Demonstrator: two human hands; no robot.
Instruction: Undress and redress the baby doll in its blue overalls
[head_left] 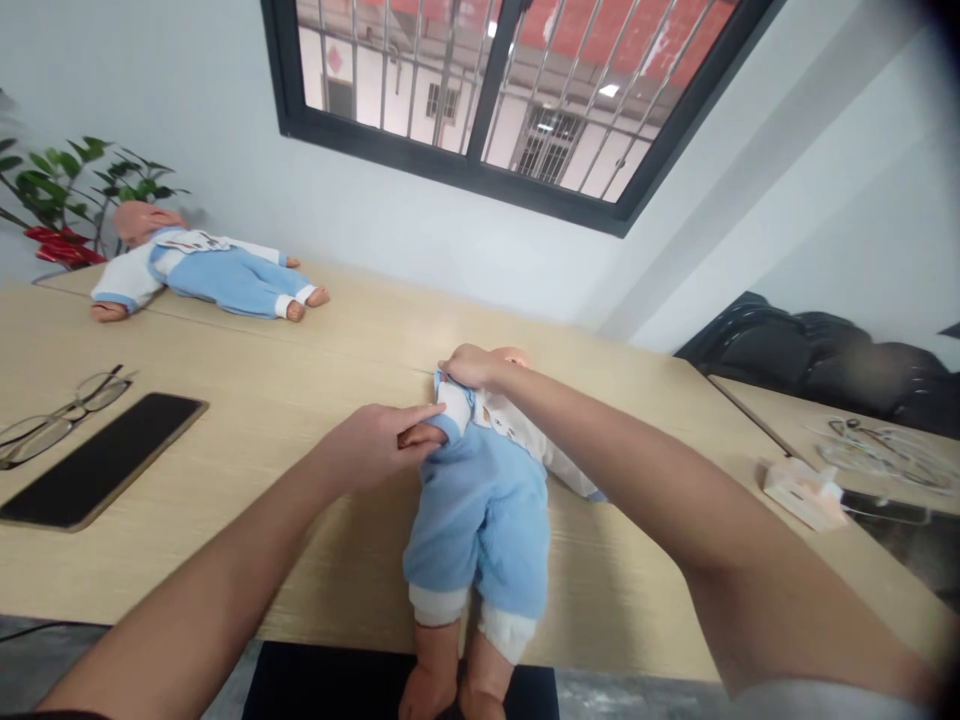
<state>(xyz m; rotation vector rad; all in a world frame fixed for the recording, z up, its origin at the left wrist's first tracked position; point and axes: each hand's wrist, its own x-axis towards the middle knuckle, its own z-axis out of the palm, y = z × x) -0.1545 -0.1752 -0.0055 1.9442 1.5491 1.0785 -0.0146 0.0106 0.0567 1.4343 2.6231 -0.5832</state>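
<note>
Found doll [480,500] on tabletop [322,350], with feet [429,690] past near edge. Saw left hand [367,442] with fingers clamped on doll's hand [420,436], right hand [469,366] apparently pinching sleeve [453,400]. Could slide off under hard tugging.

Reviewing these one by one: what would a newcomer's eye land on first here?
First, the near doll at centre, feet past the edge of the table, the left hand and right hand both at one sleeve. Then the far doll, similarly dressed, lying at the far left by a plant. Above, a dark-framed window with bars.
</note>
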